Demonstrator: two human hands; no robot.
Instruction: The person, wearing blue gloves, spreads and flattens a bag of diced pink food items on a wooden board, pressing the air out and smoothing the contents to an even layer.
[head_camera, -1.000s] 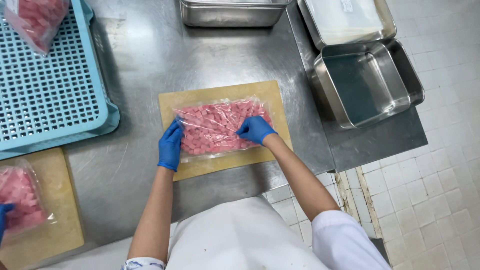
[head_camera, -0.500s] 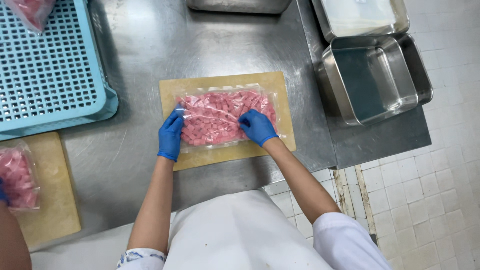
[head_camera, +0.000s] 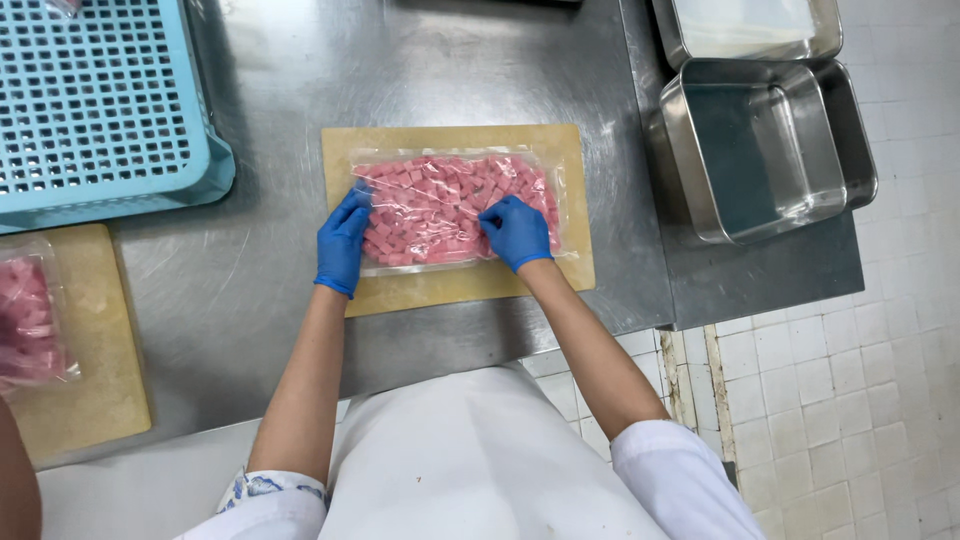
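Pressing down flat on a clear plastic bag of pink meat cubes (head_camera: 450, 208), both in blue gloves: left hand (head_camera: 343, 243) at the bag's left edge, fingers (head_camera: 352, 212) together and slightly curled against the plastic, whether pinching the edge or only resting on it cannot be told; right hand (head_camera: 516, 231) on the bag's lower right part, fingers (head_camera: 497, 212) bent and spread on top of the plastic, closed around nothing; bare forearms and white sleeves running back toward the bottom of the view. Lying flat in the middle of a tan cutting board (head_camera: 462, 285), the bag well inside the board's edges; board resting on the steel table (head_camera: 450, 70), roughly centred. Sitting at upper left on the table, a light blue perforated crate (head_camera: 100, 110), well apart from the board. Stacked at upper right, at the table's right side, two empty steel trays (head_camera: 760, 150), a third steel tray (head_camera: 750, 28) beyond them. Lying at far left, a second tan cutting board (head_camera: 85, 350) carrying another bag of pink cubes (head_camera: 30, 320), partly cut off by the frame. Showing at lower right, white tiled floor (head_camera: 850, 400).
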